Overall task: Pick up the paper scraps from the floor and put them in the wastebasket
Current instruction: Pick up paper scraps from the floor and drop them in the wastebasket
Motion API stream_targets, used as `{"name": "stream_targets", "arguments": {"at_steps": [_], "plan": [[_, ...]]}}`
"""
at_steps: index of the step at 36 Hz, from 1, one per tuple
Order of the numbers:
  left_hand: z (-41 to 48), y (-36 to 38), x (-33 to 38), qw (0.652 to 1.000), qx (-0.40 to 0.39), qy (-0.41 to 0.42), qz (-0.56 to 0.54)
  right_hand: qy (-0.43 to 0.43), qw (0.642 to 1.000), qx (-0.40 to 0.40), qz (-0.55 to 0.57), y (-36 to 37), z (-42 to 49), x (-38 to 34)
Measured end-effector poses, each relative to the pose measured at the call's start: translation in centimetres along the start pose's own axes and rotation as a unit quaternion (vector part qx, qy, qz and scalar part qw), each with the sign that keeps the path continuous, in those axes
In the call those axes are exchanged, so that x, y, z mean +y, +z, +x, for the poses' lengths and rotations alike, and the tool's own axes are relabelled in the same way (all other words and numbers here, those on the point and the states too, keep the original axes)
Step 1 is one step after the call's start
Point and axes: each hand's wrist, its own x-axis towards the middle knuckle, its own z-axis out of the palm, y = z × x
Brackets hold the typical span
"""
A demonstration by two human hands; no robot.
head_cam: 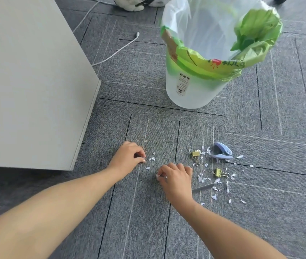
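Pinching tiny white torn paper scraps [240, 156] w/ both grips: L hand [128, 156], R hand [176, 177]

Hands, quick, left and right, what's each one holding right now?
Left hand: curled against the grey carpet; whether it holds anything cannot be told.
Right hand: pinching small white paper scraps.

Your left hand [128, 156] is on the floor [148, 230] just left of your right hand [176, 176]. A few paper scraps [240, 156] lie between them and most lie to the right, around two binder clips [196, 153] and a hole punch [222, 151]. The wastebasket [195, 94] stands behind these, with a cabinet [27, 81] to its left.
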Motion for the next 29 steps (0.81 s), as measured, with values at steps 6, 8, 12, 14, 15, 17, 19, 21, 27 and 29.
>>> {"name": "stream_targets", "arguments": {"at_steps": [6,8,12,14,15,17,19,21,27,29], "plan": [[0.00,0.09,-0.03,0.999,0.003,-0.030,-0.014,-0.001,1.000,0.009,-0.008,0.25,-0.22,-0.03],[0.03,0.09,0.01,0.999,0.004,-0.037,-0.015,0.003,1.000,0.007,-0.007,0.20,-0.21,-0.08],[-0.01,0.15,0.12,0.999,0.010,-0.051,-0.017,0.008,1.000,0.001,-0.004,0.05,-0.13,-0.12],[-0.03,0.18,0.13,0.998,0.013,-0.053,-0.020,0.008,1.000,0.002,-0.004,0.10,-0.14,-0.16],[-0.04,0.18,0.15,0.998,0.014,-0.054,-0.021,0.008,1.000,0.003,-0.002,0.12,-0.15,-0.17],[-0.03,0.18,0.18,0.998,0.015,-0.054,-0.018,0.008,1.000,0.005,-0.001,0.07,-0.17,-0.20],[-0.03,0.18,0.17,0.998,0.017,-0.052,-0.012,0.006,1.000,0.003,-0.002,-0.05,-0.17,-0.20],[-0.05,0.23,0.12,0.999,0.016,-0.048,-0.002,0.001,1.000,0.004,-0.001,-0.14,-0.21,-0.15],[-0.21,0.16,0.35,0.998,0.009,-0.020,0.064,-0.001,1.000,0.009,0.002,0.19,-0.29,-0.15],[-0.31,0.13,0.40,0.996,0.010,-0.014,0.082,-0.003,1.000,-0.002,0.001,0.21,-0.16,-0.27]]}}
